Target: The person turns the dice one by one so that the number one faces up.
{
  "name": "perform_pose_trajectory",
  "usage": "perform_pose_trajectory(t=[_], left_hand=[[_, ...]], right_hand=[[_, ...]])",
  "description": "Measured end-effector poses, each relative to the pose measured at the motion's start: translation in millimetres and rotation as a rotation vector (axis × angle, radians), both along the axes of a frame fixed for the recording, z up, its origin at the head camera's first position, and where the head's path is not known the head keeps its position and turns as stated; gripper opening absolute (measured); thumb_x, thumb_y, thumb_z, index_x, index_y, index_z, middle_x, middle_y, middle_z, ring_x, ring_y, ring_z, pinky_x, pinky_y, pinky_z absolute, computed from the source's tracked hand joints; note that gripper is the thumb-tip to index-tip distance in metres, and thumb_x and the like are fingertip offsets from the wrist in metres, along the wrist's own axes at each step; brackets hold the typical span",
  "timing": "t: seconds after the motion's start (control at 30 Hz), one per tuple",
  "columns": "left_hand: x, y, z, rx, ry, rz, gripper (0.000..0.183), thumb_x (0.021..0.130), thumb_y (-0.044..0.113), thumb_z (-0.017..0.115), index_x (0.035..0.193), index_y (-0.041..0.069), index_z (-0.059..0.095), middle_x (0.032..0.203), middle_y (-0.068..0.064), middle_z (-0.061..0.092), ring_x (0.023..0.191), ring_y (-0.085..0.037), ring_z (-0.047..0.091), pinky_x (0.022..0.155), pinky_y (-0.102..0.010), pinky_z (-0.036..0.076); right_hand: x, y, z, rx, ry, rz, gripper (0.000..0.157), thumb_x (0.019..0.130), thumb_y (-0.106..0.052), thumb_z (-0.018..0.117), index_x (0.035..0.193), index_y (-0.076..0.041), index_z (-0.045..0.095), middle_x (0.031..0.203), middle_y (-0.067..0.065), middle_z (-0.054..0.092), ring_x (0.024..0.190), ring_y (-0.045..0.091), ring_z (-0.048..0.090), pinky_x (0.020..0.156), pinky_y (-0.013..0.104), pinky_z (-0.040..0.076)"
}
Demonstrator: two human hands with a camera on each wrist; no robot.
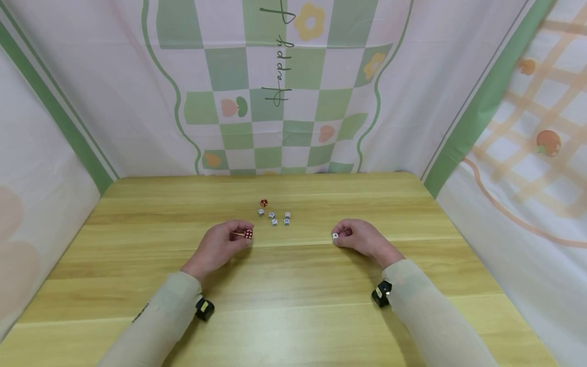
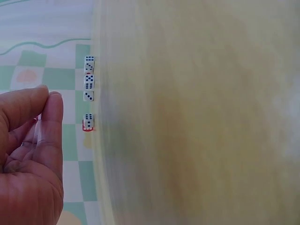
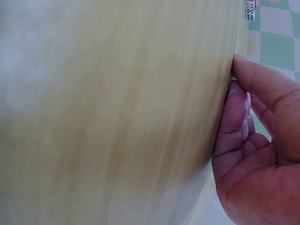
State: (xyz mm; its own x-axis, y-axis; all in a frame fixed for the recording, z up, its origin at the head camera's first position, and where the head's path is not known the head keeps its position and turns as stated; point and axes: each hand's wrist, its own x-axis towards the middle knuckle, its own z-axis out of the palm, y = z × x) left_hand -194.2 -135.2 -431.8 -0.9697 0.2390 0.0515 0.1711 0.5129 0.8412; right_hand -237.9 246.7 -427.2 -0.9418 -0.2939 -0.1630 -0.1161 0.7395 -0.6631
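Note:
In the head view my left hand [image 1: 222,243] pinches a red die [image 1: 248,234] with pale dots between thumb and fingertips. Across from it, my right hand [image 1: 362,238] holds a small white die [image 1: 335,236] at its fingertips, low over the table. Between and beyond the hands lies a loose group: another red die [image 1: 263,203] at the back, a white die [image 1: 261,212] just in front of it, and several more white dice [image 1: 286,221] to the right. The left wrist view shows those white dice [image 2: 89,80] past the fingers. Both held dice are mostly hidden by fingers in the wrist views.
A wooden table [image 1: 284,285] stretches under both arms. Behind it hangs a green and white checked cloth [image 1: 266,135], with pale curtains on both sides. Each wrist carries a small black device [image 1: 204,309] on a long beige sleeve [image 1: 160,311].

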Motion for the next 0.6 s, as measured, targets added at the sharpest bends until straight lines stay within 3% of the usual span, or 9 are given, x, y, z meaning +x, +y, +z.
perform_pose_trajectory(t=[0.27,0.6], left_hand=[[1.1,-0.1,-0.1,-0.012,0.014,-0.007,0.037,0.097,0.014,0.075,0.133,0.009,0.068,0.116,-0.002,0.074,0.108,-0.021,0.07,0.089,-0.038,0.059],[1.1,0.1,-0.9,-0.03,0.039,-0.003,0.029,0.097,0.016,0.075,0.126,0.011,0.072,0.11,0.002,0.075,0.102,-0.017,0.067,0.089,-0.038,0.056]], right_hand=[[-0.2,0.0,-0.4,0.001,0.008,-0.001,0.01,0.096,-0.019,0.075,0.102,-0.012,0.073,0.094,0.002,0.067,0.087,0.018,0.057,0.083,0.035,0.046],[-1.3,-0.2,-1.3,0.007,0.023,0.002,0.009,0.095,-0.019,0.075,0.101,-0.012,0.073,0.092,0.001,0.067,0.086,0.017,0.057,0.082,0.034,0.046]])
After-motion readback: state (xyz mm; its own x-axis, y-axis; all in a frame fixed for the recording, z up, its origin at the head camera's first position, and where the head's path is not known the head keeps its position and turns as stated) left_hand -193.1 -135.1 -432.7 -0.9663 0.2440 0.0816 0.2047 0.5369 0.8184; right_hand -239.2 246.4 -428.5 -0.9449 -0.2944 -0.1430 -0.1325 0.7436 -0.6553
